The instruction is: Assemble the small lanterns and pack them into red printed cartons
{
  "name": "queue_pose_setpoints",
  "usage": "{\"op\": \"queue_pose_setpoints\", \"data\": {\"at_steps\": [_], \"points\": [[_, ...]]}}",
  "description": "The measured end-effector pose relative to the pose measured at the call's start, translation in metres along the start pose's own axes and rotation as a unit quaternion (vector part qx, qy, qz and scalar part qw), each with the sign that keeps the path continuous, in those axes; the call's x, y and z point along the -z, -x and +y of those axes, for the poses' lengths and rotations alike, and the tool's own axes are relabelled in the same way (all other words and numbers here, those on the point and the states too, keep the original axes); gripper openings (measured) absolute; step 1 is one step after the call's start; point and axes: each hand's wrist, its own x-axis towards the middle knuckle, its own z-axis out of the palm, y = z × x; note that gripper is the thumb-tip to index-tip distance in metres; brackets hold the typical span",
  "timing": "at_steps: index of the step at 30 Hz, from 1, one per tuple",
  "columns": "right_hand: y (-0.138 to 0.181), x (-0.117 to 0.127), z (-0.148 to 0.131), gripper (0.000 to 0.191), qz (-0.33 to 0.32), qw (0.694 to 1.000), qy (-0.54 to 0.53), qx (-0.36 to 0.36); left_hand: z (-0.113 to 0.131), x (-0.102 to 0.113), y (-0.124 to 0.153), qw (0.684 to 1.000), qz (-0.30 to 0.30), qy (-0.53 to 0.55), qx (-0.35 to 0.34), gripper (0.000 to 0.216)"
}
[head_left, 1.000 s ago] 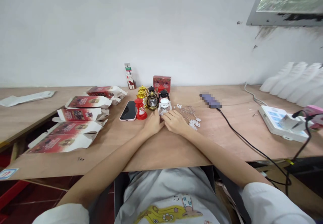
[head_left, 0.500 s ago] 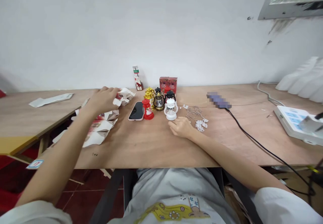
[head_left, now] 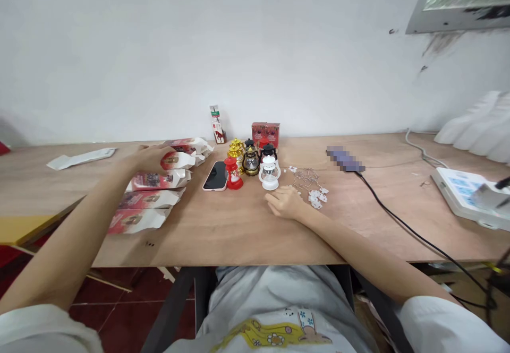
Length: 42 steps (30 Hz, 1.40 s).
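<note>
Against pale wall (head_left: 255,50), wooden table (head_left: 223,231), lanterns (head_left: 251,162)

We can make out no readable word, brand or number. Pale lettering runs across the printed faces of the red-and-white cartons (head_left: 153,200) lying in a row on the left, but it is too blurred for us to spell out. Smaller marks on the two red boxes (head_left: 265,130) by the wall, on the green and white panels of the slim upright pack (head_left: 218,127), and on the blue label panels of the white power strip (head_left: 458,186) are likewise illegible to us.
</note>
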Motion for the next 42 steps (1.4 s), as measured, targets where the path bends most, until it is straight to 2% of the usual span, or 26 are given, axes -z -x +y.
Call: {"op": "queue_pose_setpoints", "data": {"at_steps": [2, 4, 9, 12, 14, 16, 18, 21, 24, 27, 28, 31, 33, 35, 36, 37, 40, 42], "points": [[-0.001, 0.001, 0.0, 0.021, 0.021, 1.0, 0.006, 0.008, 0.0, 0.001, 0.006, 0.999, -0.039, -0.029, -0.021, 0.073], [-0.003, 0.002, -0.001, 0.022, 0.05, 0.999, 0.014, 0.016, -0.001, -0.003, 0.009, 0.999, -0.037, -0.018, -0.02, 0.085], [-0.008, 0.006, -0.001, 0.025, 0.1, 0.994, 0.027, 0.024, -0.017, -0.017, 0.006, 0.999, 0.051, 0.014, -0.006, 0.117], [-0.01, 0.009, -0.002, 0.023, 0.116, 0.993, 0.016, 0.022, -0.022, -0.007, 0.008, 0.992, 0.118, 0.004, 0.035, 0.124], [-0.011, 0.012, -0.003, 0.018, 0.142, 0.99, -0.002, 0.013, -0.015, 0.007, 0.013, 0.98, 0.198, 0.007, 0.02, 0.12], [-0.012, 0.014, -0.005, 0.018, 0.174, 0.984, -0.027, -0.003, 0.004, 0.018, 0.021, 0.95, 0.31, 0.011, -0.031, 0.106], [-0.013, 0.015, -0.008, 0.022, 0.194, 0.978, -0.071, -0.029, 0.034, 0.019, 0.028, 0.906, 0.419, 0.028, -0.057, 0.081], [-0.014, 0.014, -0.013, 0.032, 0.186, 0.957, -0.206, -0.087, 0.091, 0.001, 0.028, 0.816, 0.563, 0.076, -0.104, 0.049], [-0.016, 0.015, -0.015, 0.033, 0.127, 0.901, -0.372, -0.183, 0.148, -0.024, 0.019, 0.746, 0.638, 0.092, -0.171, 0.028], [-0.019, 0.018, -0.012, 0.047, 0.086, 0.814, -0.501, -0.281, 0.191, -0.04, 0.009, 0.699, 0.682, 0.069, -0.202, 0.03], [-0.021, 0.019, -0.01, 0.054, 0.088, 0.785, -0.532, -0.305, 0.2, -0.043, 0.008, 0.691, 0.691, 0.07, -0.201, 0.03], [-0.027, 0.022, -0.007, 0.067, 0.099, 0.69, -0.628, -0.345, 0.211, -0.052, 0.008, 0.693, 0.69, 0.081, -0.191, 0.029], [-0.03, 0.023, -0.007, 0.067, 0.081, 0.616, -0.702, -0.349, 0.21, -0.058, 0.01, 0.697, 0.69, 0.07, -0.183, 0.031], [-0.032, 0.021, -0.007, 0.057, 0.058, 0.564, -0.743, -0.356, 0.205, -0.062, 0.011, 0.701, 0.685, 0.061, -0.189, 0.032], [-0.032, 0.02, -0.007, 0.05, 0.052, 0.558, -0.743, -0.366, 0.203, -0.063, 0.012, 0.703, 0.68, 0.059, -0.2, 0.032], [-0.032, 0.018, -0.007, 0.044, 0.052, 0.565, -0.732, -0.377, 0.201, -0.063, 0.012, 0.705, 0.674, 0.056, -0.215, 0.032], [-0.03, 0.013, -0.004, 0.027, 0.078, 0.622, -0.671, -0.397, 0.2, -0.062, 0.013, 0.71, 0.652, 0.068, -0.257, 0.027], [-0.029, 0.01, 0.0, 0.025, 0.1, 0.653, -0.641, -0.39, 0.201, -0.062, 0.016, 0.716, 0.644, 0.095, -0.252, 0.032]]}}
